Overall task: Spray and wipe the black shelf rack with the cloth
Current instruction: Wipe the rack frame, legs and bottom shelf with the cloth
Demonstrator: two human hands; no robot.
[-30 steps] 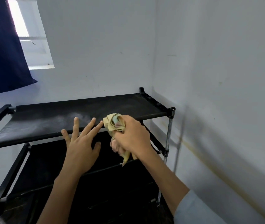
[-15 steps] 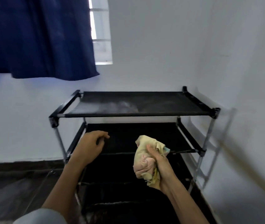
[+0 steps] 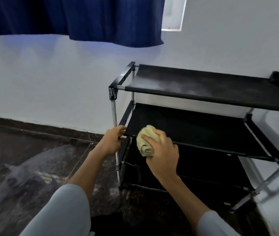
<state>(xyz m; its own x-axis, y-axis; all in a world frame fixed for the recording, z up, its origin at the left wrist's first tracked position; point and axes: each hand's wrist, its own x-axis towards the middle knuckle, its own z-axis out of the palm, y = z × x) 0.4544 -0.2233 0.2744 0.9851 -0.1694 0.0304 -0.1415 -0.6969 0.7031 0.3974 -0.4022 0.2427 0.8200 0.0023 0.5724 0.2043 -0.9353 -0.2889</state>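
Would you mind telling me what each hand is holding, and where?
The right hand grips the bunched yellow cloth from behind; the left hand grips the rack's second-shelf front-left corner.

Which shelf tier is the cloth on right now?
The second tier, directly under the dusty top tier. The right hand presses the yellow cloth on its front-left corner, and the left hand grips the frame beside it.

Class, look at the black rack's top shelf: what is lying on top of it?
No object shows on the top shelf, only pale dusty smears on its fabric. Its far right end runs out of frame, so that part cannot be checked.
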